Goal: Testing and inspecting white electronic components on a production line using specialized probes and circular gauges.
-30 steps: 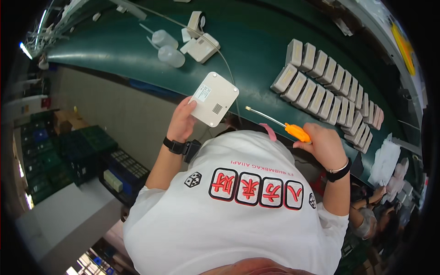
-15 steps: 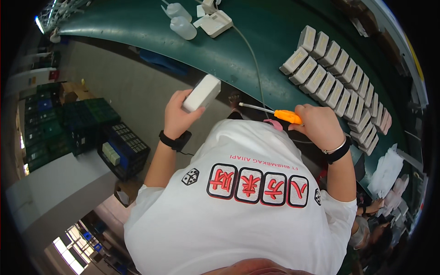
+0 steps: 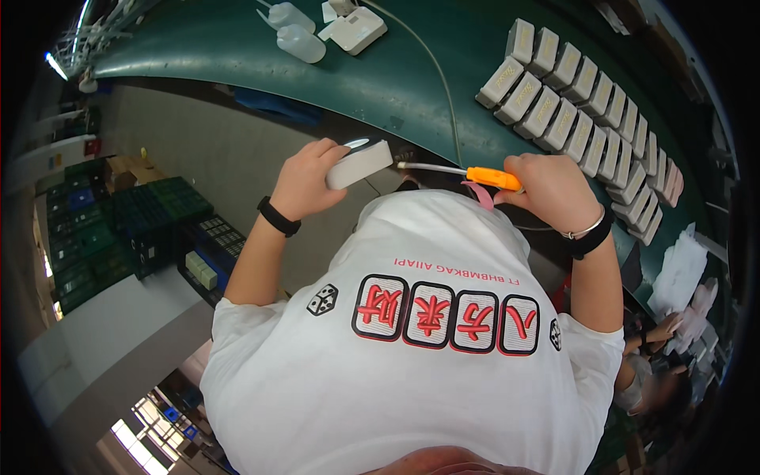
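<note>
A small white box (image 3: 360,165) is gripped in my left hand (image 3: 310,178), its narrow side turned toward me. In my right hand (image 3: 552,192) is an orange-handled tool (image 3: 492,178) with a long thin metal shaft. The shaft points left, and its tip is right by the box's right end; whether the two touch I cannot tell. Both hands are in front of my body, near the edge of the green table (image 3: 380,99). A pink strip (image 3: 480,195) hangs just below the tool's handle.
Rows of similar pale boxes (image 3: 560,124) stand on the table to the right. Farther back are two translucent squeeze bottles (image 3: 302,44), a white device (image 3: 358,31) and a cable (image 3: 446,83). Crates (image 3: 138,218) are stacked at left. Another person's hand (image 3: 663,326) works at far right.
My left hand has turned the box, and its right end now lies close to the tool's tip. The tool has shifted slightly left and levelled. My view has shifted a little.
</note>
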`<state>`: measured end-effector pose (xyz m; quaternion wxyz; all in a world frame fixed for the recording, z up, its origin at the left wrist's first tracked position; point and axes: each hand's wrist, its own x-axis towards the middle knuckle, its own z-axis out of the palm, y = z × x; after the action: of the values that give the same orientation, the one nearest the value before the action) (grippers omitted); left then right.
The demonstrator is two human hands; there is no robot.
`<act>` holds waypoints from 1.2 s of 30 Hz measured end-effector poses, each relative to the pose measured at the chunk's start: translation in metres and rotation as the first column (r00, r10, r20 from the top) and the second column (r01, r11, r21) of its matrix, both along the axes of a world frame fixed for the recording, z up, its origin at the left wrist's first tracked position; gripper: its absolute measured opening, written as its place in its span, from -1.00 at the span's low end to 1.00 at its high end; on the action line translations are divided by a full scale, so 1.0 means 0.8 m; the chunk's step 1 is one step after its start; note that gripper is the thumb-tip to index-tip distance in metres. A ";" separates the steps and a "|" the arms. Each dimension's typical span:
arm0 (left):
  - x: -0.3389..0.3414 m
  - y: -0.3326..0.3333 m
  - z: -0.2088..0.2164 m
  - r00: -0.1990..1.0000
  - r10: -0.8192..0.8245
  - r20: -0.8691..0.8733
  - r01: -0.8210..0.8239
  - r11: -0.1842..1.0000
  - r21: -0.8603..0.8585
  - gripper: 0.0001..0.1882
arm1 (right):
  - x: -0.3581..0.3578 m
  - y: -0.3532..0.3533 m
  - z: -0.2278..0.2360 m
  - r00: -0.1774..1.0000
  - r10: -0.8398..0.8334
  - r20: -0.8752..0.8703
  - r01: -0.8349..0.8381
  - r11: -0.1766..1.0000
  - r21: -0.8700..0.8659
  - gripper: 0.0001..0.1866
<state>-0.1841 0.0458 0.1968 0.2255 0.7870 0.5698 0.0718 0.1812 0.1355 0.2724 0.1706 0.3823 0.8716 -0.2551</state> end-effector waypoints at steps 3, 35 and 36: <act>0.052 -0.033 0.016 0.997 0.020 0.078 -0.019 1.000 -0.016 -0.46 | 0.060 -0.038 0.012 0.999 -0.019 -0.050 0.021 0.999 0.036 -0.58; 0.184 -0.056 -0.058 0.630 0.488 0.604 -0.255 0.865 -0.433 -0.41 | 0.267 -0.301 -0.231 0.119 -0.643 -0.757 0.977 0.210 -0.025 -0.77; 0.186 -0.048 -0.060 0.750 0.380 0.542 -0.218 0.915 -0.340 -0.41 | 0.271 -0.318 -0.255 -0.005 -0.655 -0.755 0.998 0.043 -0.044 -0.78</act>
<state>-0.0353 0.0071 0.1490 0.4780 0.5853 0.5933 0.2774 0.3980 -0.1193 0.0682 -0.4292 0.7692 0.4469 -0.1565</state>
